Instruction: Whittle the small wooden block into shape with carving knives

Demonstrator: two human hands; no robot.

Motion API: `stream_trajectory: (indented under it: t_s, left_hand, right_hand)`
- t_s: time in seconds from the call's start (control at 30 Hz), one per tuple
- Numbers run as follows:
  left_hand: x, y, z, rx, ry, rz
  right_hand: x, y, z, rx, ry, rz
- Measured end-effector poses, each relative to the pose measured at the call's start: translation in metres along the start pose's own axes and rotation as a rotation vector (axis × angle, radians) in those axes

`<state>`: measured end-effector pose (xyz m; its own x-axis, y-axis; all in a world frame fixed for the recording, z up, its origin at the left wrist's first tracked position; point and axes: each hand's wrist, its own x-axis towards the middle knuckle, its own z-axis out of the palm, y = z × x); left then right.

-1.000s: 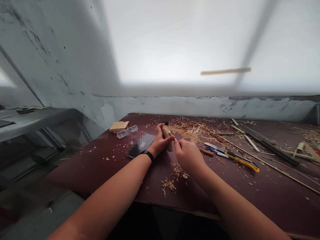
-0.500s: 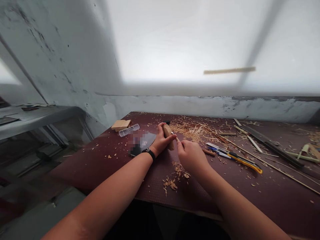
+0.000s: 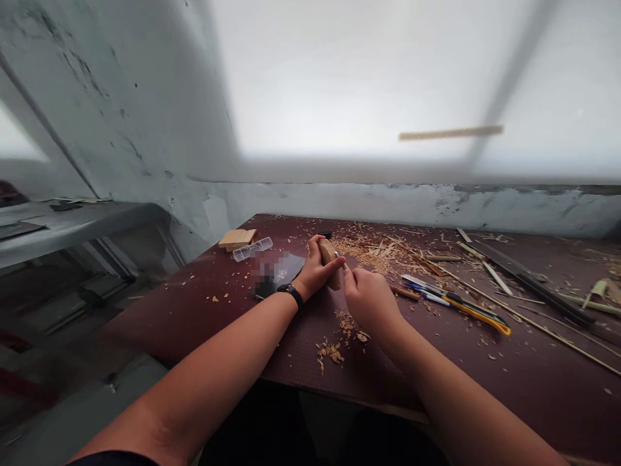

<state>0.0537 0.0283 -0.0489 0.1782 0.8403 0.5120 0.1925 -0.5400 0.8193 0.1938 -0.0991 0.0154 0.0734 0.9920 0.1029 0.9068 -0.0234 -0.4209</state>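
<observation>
My left hand (image 3: pixel 316 272) is wrapped round a small block of pale wood (image 3: pixel 331 259) that stands on the dark red table (image 3: pixel 204 317); a black band sits on that wrist. My right hand (image 3: pixel 369 299) is closed round a thin carving tool (image 3: pixel 341 261) whose metal tip touches the block's right side. Wood shavings (image 3: pixel 339 340) lie on the table just below both hands.
A blurred dark flat object (image 3: pixel 279 272), a clear plastic box (image 3: pixel 252 248) and wooden blocks (image 3: pixel 236 238) lie left of the hands. Pens and a yellow utility knife (image 3: pixel 478 312), thin sticks and a long dark ruler (image 3: pixel 528 282) lie to the right. A grey wall runs behind; a shelf (image 3: pixel 72 223) stands left.
Both hands stay on the block and tool, with only a slight shift of the tool tip along the wood. The camera has drifted a little.
</observation>
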Motion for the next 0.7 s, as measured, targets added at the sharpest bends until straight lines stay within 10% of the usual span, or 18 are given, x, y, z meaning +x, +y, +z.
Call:
stream_trajectory:
  t_s: [0.7]
  left_hand:
    - [-0.002,0.007,-0.007,-0.150,-0.026,-0.012]
  right_hand:
    - [0.018,0.018,-0.005,0.521,0.114,0.015]
